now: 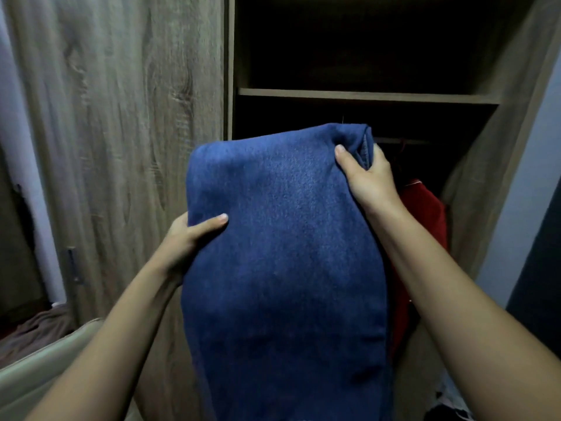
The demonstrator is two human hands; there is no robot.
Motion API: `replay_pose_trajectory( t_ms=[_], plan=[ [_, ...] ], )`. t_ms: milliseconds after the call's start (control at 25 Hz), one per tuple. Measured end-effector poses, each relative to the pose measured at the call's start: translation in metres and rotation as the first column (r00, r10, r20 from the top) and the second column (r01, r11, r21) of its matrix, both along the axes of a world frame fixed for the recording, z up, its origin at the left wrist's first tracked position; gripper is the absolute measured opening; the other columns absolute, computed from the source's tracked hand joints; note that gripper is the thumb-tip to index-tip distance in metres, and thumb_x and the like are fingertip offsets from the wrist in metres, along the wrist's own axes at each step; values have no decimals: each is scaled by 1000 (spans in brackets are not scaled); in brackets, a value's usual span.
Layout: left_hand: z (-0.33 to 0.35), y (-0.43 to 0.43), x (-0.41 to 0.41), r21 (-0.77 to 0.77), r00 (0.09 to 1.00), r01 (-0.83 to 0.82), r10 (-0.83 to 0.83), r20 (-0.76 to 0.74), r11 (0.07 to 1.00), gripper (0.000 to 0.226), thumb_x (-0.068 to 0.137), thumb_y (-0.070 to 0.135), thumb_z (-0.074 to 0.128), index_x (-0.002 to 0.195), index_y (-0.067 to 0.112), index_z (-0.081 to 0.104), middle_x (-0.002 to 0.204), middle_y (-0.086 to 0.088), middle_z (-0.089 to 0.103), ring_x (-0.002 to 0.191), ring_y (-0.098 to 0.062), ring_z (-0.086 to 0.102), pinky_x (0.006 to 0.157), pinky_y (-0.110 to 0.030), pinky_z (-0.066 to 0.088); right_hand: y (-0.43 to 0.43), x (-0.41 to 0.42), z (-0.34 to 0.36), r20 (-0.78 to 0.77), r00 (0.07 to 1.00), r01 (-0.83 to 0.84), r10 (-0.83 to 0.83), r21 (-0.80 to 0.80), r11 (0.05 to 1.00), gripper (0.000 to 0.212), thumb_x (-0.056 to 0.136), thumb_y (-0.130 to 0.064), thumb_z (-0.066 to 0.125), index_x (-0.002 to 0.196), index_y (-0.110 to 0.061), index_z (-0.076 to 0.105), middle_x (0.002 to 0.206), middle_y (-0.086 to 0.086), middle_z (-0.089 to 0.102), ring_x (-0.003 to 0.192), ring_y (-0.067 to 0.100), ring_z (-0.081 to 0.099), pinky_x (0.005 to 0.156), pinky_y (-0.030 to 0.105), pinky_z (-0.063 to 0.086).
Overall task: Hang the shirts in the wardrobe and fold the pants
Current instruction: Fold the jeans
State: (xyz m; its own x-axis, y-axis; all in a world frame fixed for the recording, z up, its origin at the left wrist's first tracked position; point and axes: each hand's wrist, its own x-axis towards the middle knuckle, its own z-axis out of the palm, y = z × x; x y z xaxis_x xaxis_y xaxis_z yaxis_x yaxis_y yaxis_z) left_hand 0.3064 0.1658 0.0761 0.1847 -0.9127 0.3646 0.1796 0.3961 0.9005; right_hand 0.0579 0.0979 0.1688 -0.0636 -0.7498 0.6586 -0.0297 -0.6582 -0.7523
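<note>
A door [121,117] is seen at 9 o'clock. The folded pants [282,268] are held up at centre: the left edge is gripped by the left hand [185,238], the 1 o'clock corner pinched by the right hand [370,180]. A red shirt [425,214] is seen at 3 o'clock.

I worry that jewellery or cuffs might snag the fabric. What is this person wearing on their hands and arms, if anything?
Nothing that shows. The left hand and right hand are ungloved, with no rings, watch or bracelets in view. No sleeves appear anywhere up to the frame's edge. The visible thumbnails look short and unpainted.
</note>
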Motion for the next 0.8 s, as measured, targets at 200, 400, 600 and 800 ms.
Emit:
replay_pose_trajectory(
  t_ms=[200,400,600,800],
  plan=[
    [13,-28,-9,120,982,-54,75,-176,991,21,82,10,63,101,1,65,82,-9,73,68,-21,70,59,-30,58,-21,-31,-5,15,947,-296,320,430,853,46,88,-59,44,108,-23,63,103,0,71,88,10,69,71,22,56],
    [-30,-47,0,440,973,30,74,-218,897,53,69,19,73,115,-3,61,104,-20,69,78,-29,70,66,-36,58,-19,-47,-120,95,847,-390,523,779,491,100,35,-58,87,121,-15,59,109,9,71,93,22,70,71,34,58],
    [-52,-45,10,389,989,56,3,-149,920,76,69,5,67,140,7,39,132,-20,51,100,-28,59,77,-38,48,-34,-42,-130,172,957,-282,232,731,621,79,80,-4,67,145,-12,22,133,15,49,97,23,57,65,28,48],
    [-49,-47,11,419,997,50,-69,31,907,79,92,18,57,148,40,6,149,-7,30,117,-26,52,76,-34,52,-42,-40,-109,212,950,-307,228,761,572,16,93,-7,49,105,0,56,70,10,71,51,14,67,44,20,53]
  ],
)
